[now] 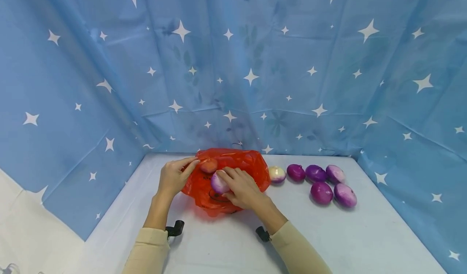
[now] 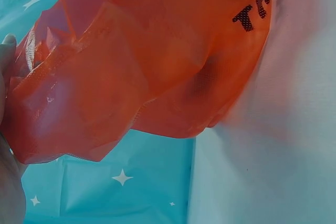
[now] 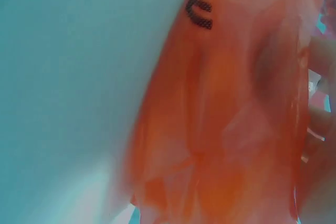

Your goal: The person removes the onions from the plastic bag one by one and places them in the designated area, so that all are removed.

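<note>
A red plastic bag (image 1: pixel 260 164) lies with its mouth spread on the white table. At its left rim my left hand (image 1: pixel 174 177) pinches the plastic between thumb and fingers; in the left wrist view the bag (image 2: pixel 121 72) hangs from that hand (image 2: pixel 10 182). Over the bag's opening my right hand (image 1: pixel 242 188) grips a purple and white onion (image 1: pixel 219 182). Another onion (image 1: pixel 208 165) shows inside the bag, tinted by the red plastic. The right wrist view has the bag (image 3: pixel 220 103) in front, with fingers (image 3: pixel 320 124) partly seen at the right edge.
Right of the bag sits a pale onion (image 1: pixel 277 174). Several purple onions (image 1: pixel 315 173) stand grouped further right on the white table (image 1: pixel 365 241). A blue star-patterned curtain (image 1: pixel 233 63) hangs behind and along the sides.
</note>
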Tool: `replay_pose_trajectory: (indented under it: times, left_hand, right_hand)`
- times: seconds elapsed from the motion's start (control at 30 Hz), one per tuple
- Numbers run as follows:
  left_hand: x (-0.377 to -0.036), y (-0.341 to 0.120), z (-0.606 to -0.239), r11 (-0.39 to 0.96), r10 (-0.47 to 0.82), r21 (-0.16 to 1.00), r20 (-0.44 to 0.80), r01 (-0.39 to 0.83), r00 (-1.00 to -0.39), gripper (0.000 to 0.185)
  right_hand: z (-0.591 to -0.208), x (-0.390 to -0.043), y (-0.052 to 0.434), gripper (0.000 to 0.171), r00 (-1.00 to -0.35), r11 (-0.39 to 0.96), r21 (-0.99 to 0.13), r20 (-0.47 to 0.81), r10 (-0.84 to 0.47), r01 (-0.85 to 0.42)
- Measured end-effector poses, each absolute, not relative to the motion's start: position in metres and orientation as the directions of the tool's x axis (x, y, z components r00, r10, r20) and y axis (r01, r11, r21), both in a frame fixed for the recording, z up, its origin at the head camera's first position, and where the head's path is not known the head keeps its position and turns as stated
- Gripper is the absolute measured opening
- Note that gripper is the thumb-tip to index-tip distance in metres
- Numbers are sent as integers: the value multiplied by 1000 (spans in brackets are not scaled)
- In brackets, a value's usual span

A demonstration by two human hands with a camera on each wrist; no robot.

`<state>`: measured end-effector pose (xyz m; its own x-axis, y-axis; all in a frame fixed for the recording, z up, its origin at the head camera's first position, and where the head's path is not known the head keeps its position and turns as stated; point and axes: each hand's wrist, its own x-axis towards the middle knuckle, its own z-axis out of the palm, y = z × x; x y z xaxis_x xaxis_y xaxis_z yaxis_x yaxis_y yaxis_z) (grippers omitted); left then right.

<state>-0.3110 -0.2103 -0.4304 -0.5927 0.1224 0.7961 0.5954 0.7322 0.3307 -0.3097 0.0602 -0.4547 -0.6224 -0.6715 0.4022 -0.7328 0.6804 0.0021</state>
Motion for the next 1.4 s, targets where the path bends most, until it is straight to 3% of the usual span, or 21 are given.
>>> replay_pose_trajectory:
  times: [0.13, 0.6, 1.0, 1.2, 1.4]
  left_hand:
    - [-309, -211, -431, 739, 124, 326, 795, 590, -594, 23]
    - [-311, -211, -430, 722, 130, 322, 806, 612, -578, 20]
    - [-312, -210, -428, 714, 132, 323, 809, 621, -573, 20]
    - [-311, -211, -428, 712, 130, 326, 809, 622, -573, 20]
    - [-311, -211, -428, 715, 126, 337, 800, 613, -587, 20]
  right_hand:
    - [-452, -305, 69, 81, -613, 675, 19, 400, -681, -737]
    - [-422, -302, 108, 75, -627, 692, -72, 500, -597, -718]
    - [-398, -301, 149, 76, -704, 651, -319, 506, -498, -689]
    - [-390, -300, 171, 75, -778, 653, -436, 456, -433, -619]
    - [-387, -303, 197, 76, -817, 664, -486, 432, -382, -568]
